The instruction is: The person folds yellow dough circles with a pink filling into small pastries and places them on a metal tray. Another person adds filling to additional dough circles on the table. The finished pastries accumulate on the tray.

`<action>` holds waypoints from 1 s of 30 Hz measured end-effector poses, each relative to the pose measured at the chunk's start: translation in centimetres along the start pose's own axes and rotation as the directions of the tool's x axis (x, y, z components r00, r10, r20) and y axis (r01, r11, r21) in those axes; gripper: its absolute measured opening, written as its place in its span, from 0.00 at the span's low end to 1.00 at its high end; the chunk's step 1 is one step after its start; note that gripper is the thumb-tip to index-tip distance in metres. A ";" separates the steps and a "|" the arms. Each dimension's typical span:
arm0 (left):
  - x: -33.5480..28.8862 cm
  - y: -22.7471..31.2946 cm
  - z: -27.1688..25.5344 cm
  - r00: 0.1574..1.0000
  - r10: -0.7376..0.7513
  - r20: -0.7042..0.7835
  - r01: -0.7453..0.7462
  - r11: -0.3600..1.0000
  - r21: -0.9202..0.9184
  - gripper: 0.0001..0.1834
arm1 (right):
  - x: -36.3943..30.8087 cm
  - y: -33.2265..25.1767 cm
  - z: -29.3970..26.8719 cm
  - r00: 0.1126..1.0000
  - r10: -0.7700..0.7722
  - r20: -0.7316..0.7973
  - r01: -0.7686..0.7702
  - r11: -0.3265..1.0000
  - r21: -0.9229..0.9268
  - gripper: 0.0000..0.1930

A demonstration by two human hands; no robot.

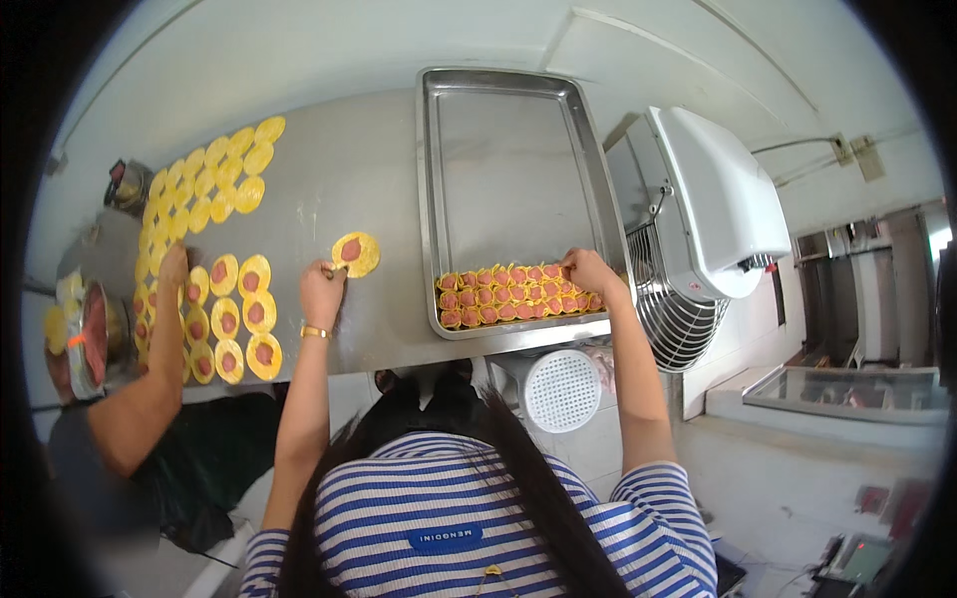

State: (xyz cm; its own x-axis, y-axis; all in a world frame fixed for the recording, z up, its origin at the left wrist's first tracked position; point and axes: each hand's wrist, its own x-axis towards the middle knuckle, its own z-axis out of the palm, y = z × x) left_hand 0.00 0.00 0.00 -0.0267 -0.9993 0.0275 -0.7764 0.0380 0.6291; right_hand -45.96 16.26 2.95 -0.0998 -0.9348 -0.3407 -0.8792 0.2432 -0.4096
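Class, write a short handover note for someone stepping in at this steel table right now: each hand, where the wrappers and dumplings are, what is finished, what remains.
Left hand: fingers on the edge of one yellow wrapper with pink filling, which lies flat on the steel table.
Right hand: at the dumplings in the metal tray, touching the top row.
Done: about three rows of folded dumplings at the tray's near end.
Left: most of the tray is bare; filled wrappers lie at the left and plain wrappers beyond them.
Another person's hand reaches over the filled wrappers, with a bowl of pink filling beside it.
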 end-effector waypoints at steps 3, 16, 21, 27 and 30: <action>-0.1 0.3 -0.3 1.000 -0.010 0.018 0.010 1.000 0.005 0.13 | -0.8 -0.1 -0.4 0.999 0.006 -0.037 -0.003 0.998 0.067 0.14; 0.2 1.3 0.4 0.996 -0.090 0.005 0.090 0.996 0.011 0.13 | -2.6 -3.1 -3.1 0.899 0.089 -0.429 0.018 0.971 0.238 0.18; 0.1 0.9 0.6 0.994 -0.105 -0.033 0.105 0.994 -0.019 0.11 | 0.0 -11.7 -0.4 0.871 -0.109 -0.479 0.320 0.865 0.386 0.19; -1.3 0.6 -0.5 0.977 0.151 -0.153 -0.155 0.988 -0.020 0.07 | 5.0 -24.9 9.0 0.910 -0.256 -0.326 0.349 0.898 0.268 0.11; -2.6 0.1 -1.2 0.994 0.075 -0.078 -0.090 0.974 -0.207 0.07 | 5.7 -28.4 11.5 0.962 -0.098 -0.256 0.146 0.973 0.178 0.12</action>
State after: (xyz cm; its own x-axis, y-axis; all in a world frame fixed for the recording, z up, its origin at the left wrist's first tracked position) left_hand 0.73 2.63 0.94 -0.0355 -0.9902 0.1351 -0.6235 0.1276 0.7714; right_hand -16.22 7.03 2.86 -0.1294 -0.9891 -0.0708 -0.7874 0.1459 -0.5989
